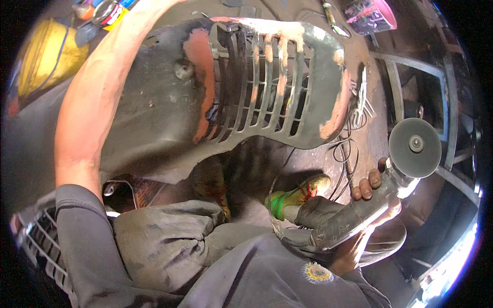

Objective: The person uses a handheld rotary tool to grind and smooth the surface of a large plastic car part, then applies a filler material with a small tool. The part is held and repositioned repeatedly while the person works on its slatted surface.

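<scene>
My right hand (371, 189) is wrapped round the body of an angle grinder (354, 215). Its grey round disc (405, 156) faces up, to the right of the panel and apart from it. In front of me lies a dark, curved panel (154, 113) with a slotted grille section (267, 82). Patches of pinkish and pale filler show along its bars and edges. My left arm reaches over the panel's left part to the upper edge of the picture. There my left hand (173, 2) is cut off, so its fingers are hidden.
Cables (346, 154) lie on the floor right of the panel. A yellow container (51, 56) stands at far left and a pink bucket (371, 16) at upper right. Metal frames (395, 84) are on the right. My shoe (308, 192) rests near the panel's edge.
</scene>
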The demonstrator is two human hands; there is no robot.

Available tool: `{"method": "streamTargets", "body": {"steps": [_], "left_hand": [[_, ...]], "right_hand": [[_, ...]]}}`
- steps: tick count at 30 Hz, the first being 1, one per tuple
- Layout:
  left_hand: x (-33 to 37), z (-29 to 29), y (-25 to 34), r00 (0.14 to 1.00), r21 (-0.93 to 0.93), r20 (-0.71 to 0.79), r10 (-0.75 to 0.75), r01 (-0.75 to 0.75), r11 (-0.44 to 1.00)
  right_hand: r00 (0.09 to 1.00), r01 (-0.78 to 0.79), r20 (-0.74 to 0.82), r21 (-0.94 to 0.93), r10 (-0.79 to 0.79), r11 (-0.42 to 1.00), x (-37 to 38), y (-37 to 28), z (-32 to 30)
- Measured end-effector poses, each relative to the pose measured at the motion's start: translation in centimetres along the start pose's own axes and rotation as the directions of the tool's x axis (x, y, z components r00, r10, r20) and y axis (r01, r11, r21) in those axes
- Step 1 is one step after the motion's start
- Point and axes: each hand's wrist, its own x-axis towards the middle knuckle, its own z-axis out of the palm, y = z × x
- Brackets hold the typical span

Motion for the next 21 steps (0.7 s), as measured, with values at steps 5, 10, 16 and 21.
{"method": "streamTargets", "body": {"steps": [5, 10, 16, 21], "left_hand": [[-6.7, -6.2, 9.3, 0.963, 0.320, -0.211, -0.166, 0.229, 0.919], [-17.6, -4.4, 12.5, 0.986, 0.098, 0.053, 0.159, -0.164, 0.982], [-26.6, 1.6, 18.7, 0.707, -0.210, 0.707, 0.021, 0.182, 0.961], [-29.6, 10.1, 21.2, 0.676, -0.165, 0.728, -0.112, 0.331, 0.929]], "right_hand": [[0.994, -0.038, 0.104, 0.062, 0.032, 0.997, 4.2, -1.4, 0.0], [0.937, -0.016, 0.346, 0.183, -0.049, 0.983, 3.8, -1.3, 0.3], [0.931, -0.103, 0.366, 0.250, 0.005, 0.963, 8.3, -1.4, 0.6], [0.899, -0.125, 0.438, 0.189, 0.031, 0.974, 9.1, -1.4, -1.9]]}}
